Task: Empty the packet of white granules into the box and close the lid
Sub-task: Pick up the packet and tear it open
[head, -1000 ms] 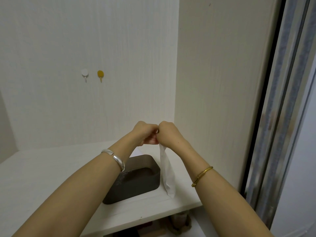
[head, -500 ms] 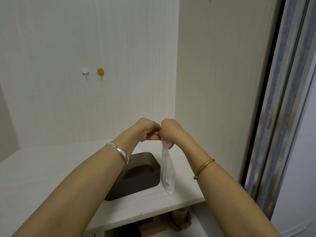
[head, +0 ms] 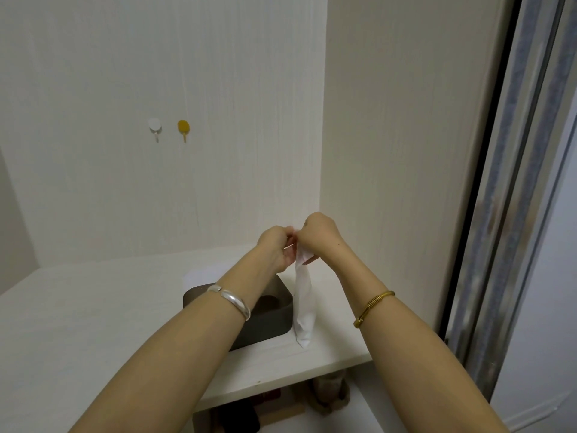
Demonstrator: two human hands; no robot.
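A long white packet (head: 303,304) hangs upright in the air, its lower end beside the right wall of the box. My left hand (head: 276,248) and my right hand (head: 318,234) both pinch its top edge, knuckles close together. The dark brown box (head: 271,320) stands open on the white shelf (head: 93,323), partly hidden behind my left forearm. A flat white piece (head: 203,271), perhaps the lid, lies on the shelf just behind the box. I cannot see whether the packet's top is torn.
The shelf sits in a pale wooden alcove; its right side wall (head: 390,151) is close to my right arm. A white hook (head: 155,126) and a yellow hook (head: 183,128) hang on the back wall. A sliding door frame (head: 505,214) stands at right. Dark items lie below the shelf.
My hands have stayed at the packet's top while the packet's upper part has crumpled and twisted between them. My right hand has risen slightly above the left.
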